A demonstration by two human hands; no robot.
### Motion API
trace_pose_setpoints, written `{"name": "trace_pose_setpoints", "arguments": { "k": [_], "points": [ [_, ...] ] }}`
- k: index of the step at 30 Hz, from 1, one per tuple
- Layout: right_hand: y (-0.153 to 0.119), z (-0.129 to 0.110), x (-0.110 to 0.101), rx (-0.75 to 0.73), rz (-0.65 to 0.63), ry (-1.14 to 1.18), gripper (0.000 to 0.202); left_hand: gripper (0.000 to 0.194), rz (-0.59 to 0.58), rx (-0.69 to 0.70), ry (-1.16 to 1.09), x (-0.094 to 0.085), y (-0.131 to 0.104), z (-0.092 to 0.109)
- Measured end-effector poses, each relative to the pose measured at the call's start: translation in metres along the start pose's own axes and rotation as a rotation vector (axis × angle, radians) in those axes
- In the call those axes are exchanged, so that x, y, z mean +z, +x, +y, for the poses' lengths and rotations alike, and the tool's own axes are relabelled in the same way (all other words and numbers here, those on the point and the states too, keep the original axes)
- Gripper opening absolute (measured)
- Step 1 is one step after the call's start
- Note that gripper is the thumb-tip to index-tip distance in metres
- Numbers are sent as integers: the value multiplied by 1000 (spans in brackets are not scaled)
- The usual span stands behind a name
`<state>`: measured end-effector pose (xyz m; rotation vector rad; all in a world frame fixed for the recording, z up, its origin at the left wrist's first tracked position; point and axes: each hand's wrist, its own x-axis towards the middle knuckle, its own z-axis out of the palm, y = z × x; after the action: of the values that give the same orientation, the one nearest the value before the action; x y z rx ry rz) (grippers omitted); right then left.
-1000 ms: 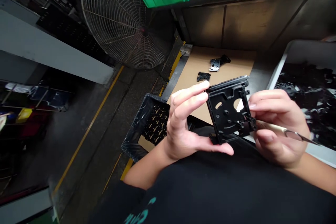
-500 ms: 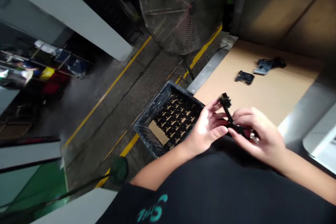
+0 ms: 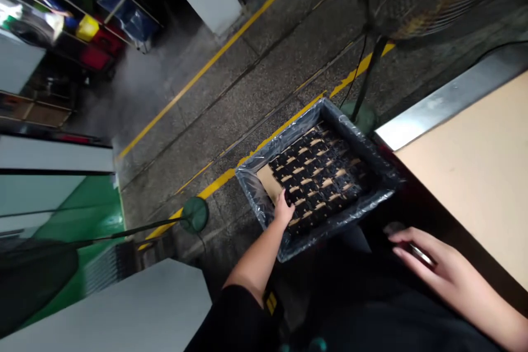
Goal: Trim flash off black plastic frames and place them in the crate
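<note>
Right hand [image 3: 433, 267], one: fingers flat on lap, slim metal tool [image 3: 421, 254] half hidden beneath. Left hand [image 3: 284, 212], one: fingertips hidden among black parts [image 3: 319, 179], grip indiscernible. Bin [image 3: 264, 198], one, floor-standing; parts blurred, uncounted

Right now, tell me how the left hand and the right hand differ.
The left hand reaches down into the plastic-lined crate on the floor, touching the black parts; the right hand rests near the lap beside the table. The left hand shows no tool; the right hand has a thin metal tool under its fingers. Both are bare.
</note>
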<state>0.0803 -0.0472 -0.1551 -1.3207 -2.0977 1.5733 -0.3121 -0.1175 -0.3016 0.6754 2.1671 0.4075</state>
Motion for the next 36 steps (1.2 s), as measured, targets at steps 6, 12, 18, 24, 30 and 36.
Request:
{"name": "trace_pose_setpoints", "arguments": {
  "k": [6,12,18,24,30,36],
  "points": [
    [9,13,28,117,-81,15,28,42,-64,-44,425,-7,54,-79],
    [17,17,39,186,-100,25,26,44,-113,1,624,19,89,-114],
    [21,26,32,219,-39,21,24,48,-107,17,678,28,96,-126],
    [46,79,-52,315,598,-199,31,61,9,65,527,42,86,-101],
    [73,168,-168,427,1051,-320,56,41,23,244,247,70,42,-44],
    [78,225,-217,341,982,-210,64,37,-115,427,2,108,-24,33]
  ]
}}
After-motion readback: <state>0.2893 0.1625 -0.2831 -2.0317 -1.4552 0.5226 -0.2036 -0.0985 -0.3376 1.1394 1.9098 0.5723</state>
